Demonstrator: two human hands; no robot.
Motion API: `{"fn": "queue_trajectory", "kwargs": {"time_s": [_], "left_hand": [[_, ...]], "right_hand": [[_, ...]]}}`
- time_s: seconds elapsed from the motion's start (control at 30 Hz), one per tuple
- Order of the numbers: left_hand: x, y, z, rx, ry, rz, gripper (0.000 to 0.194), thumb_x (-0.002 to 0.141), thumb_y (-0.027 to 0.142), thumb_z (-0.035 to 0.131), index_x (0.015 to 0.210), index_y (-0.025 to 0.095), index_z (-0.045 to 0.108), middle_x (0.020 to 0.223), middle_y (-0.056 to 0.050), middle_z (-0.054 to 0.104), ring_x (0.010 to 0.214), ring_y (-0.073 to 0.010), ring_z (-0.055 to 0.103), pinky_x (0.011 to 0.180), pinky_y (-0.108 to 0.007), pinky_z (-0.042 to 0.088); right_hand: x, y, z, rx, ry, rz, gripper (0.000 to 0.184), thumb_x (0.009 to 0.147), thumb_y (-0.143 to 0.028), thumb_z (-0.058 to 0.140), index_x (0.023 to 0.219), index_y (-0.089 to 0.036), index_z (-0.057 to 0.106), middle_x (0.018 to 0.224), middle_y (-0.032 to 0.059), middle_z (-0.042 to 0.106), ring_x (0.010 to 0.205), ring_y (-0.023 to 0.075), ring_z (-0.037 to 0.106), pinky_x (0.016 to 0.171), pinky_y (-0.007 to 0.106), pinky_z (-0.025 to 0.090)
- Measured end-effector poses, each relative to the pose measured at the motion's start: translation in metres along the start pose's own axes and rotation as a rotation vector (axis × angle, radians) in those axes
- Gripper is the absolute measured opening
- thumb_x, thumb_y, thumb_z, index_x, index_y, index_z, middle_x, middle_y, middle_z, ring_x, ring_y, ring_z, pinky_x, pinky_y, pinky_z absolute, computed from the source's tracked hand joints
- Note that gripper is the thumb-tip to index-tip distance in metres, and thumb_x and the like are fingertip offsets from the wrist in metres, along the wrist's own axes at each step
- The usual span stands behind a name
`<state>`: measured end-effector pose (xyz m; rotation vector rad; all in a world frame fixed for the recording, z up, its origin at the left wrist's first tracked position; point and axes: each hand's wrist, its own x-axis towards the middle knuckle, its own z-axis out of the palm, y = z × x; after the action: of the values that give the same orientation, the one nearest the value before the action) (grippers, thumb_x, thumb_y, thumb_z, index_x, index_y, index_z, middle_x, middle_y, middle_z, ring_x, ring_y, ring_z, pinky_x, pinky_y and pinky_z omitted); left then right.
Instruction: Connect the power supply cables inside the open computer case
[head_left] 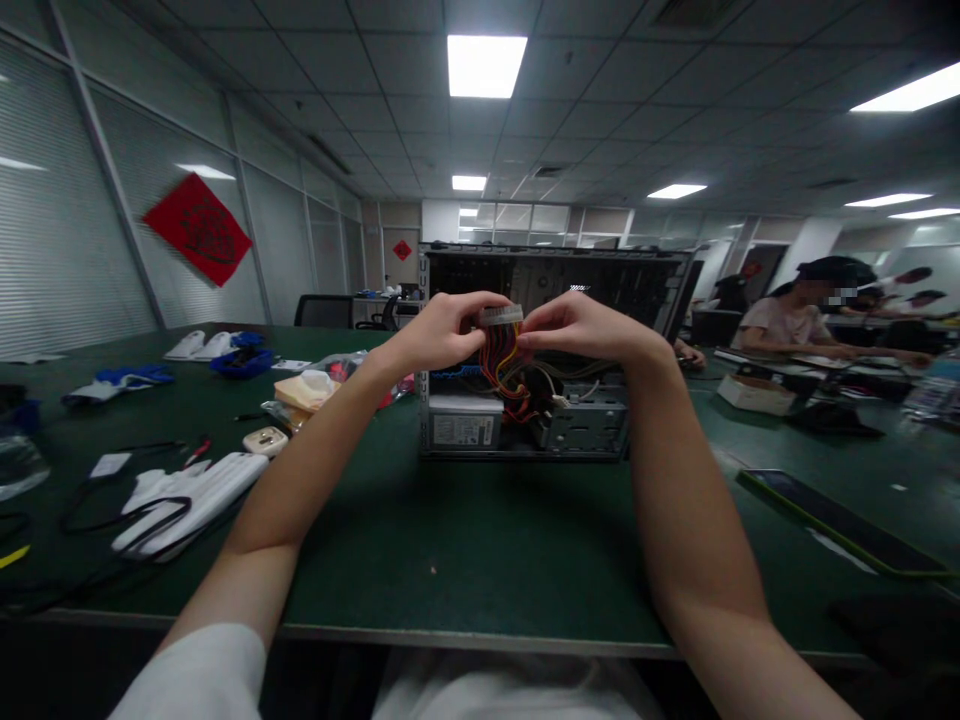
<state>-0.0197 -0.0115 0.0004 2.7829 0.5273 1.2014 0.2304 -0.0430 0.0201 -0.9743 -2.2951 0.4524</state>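
An open computer case (525, 455) stands on the green table ahead of me, its inside facing my way. My left hand (442, 332) pinches a wide white power connector (501, 316) in front of the case. From the connector a bundle of red, yellow and dark wires (501, 360) runs down into the case. My right hand (574, 328) is closed at the right side of the bundle, its fingertips against the wires just below the connector. Low in the left of the case sits a silver power supply (465, 425), with a metal drive cage (585, 430) to its right.
Left on the green table (450, 540) lie a white power strip (199, 505) with black cables, gloves (124, 382), a blue tray (241, 360) and plastic bags. A phone (840, 520) and a white box (756, 393) lie right. Another person (795, 320) sits beyond.
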Motion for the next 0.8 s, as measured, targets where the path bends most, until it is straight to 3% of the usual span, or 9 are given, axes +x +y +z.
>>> {"fn": "queue_trajectory", "kwargs": {"time_s": [0.23, 0.4, 0.53, 0.8], "left_hand": [[-0.001, -0.001, -0.002, 0.041, -0.002, -0.007, 0.055, 0.08, 0.011, 0.054, 0.133, 0.009, 0.069, 0.099, -0.008, 0.077, 0.076, -0.0129, 0.063, 0.066, -0.022, 0.048], [-0.002, 0.0, -0.007, 0.098, -0.036, -0.037, 0.056, 0.079, 0.012, 0.057, 0.133, 0.008, 0.072, 0.087, -0.006, 0.076, 0.069, -0.013, 0.06, 0.062, -0.023, 0.046], [0.0, 0.001, -0.005, 0.119, -0.013, -0.045, 0.056, 0.081, 0.014, 0.056, 0.134, 0.015, 0.075, 0.094, -0.005, 0.079, 0.07, -0.0128, 0.062, 0.066, -0.023, 0.046], [0.002, -0.007, -0.006, 0.122, 0.001, -0.035, 0.06, 0.081, 0.014, 0.056, 0.138, 0.011, 0.071, 0.09, -0.004, 0.077, 0.065, -0.0112, 0.055, 0.064, -0.023, 0.042]], "right_hand": [[0.005, -0.004, 0.008, -0.013, 0.02, 0.006, 0.037, 0.082, -0.054, 0.079, 0.083, -0.017, 0.081, 0.075, 0.0068, 0.076, 0.069, 0.0213, 0.065, 0.062, 0.032, 0.047], [0.005, 0.0, 0.008, 0.055, -0.04, -0.01, 0.03, 0.082, -0.049, 0.078, 0.08, -0.019, 0.078, 0.073, 0.0049, 0.074, 0.069, 0.0206, 0.066, 0.065, 0.032, 0.05], [0.003, 0.001, 0.006, 0.049, -0.054, 0.0, 0.027, 0.081, -0.047, 0.08, 0.079, -0.02, 0.078, 0.072, 0.0045, 0.074, 0.069, 0.0215, 0.067, 0.066, 0.033, 0.051], [0.009, 0.001, 0.012, 0.008, 0.096, -0.026, 0.029, 0.082, -0.046, 0.077, 0.088, -0.017, 0.082, 0.078, 0.0055, 0.076, 0.069, 0.0209, 0.066, 0.064, 0.031, 0.05]]}}
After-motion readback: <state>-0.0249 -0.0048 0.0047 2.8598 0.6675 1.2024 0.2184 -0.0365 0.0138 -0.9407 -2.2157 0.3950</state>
